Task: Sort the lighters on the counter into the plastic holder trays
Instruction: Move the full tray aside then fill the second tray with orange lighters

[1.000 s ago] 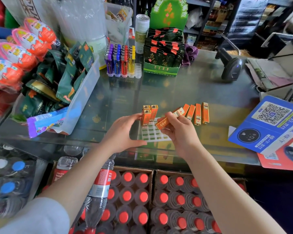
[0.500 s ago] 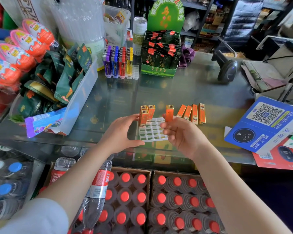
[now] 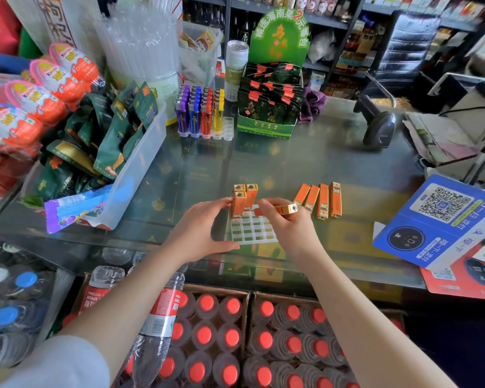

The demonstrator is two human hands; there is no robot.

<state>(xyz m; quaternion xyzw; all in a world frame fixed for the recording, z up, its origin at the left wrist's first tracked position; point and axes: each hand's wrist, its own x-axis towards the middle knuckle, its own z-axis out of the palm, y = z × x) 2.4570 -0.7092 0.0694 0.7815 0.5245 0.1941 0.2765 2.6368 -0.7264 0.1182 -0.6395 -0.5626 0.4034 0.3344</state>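
While the left hand (image 3: 199, 231) lies spread against the clear tray (image 3: 252, 229) on the glass bench (image 3: 305, 155), the right hand (image 3: 289, 222) pinches an orange lighter (image 3: 280, 210) sideways above it; three lighters (image 3: 242, 200) stand in its far left corner, four more (image 3: 321, 200) lie just right.

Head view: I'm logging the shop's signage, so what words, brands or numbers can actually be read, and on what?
"2": green display card above the dark packets.
"2": dark packets in the green box.
"SPRING": red label of the water bottle.
Chinese characters on the display card, the blue QR sign and the white banner: present, not transcribed with confidence.
Print on the orange lighters, egg-shaped packs and can: too small or blurred.
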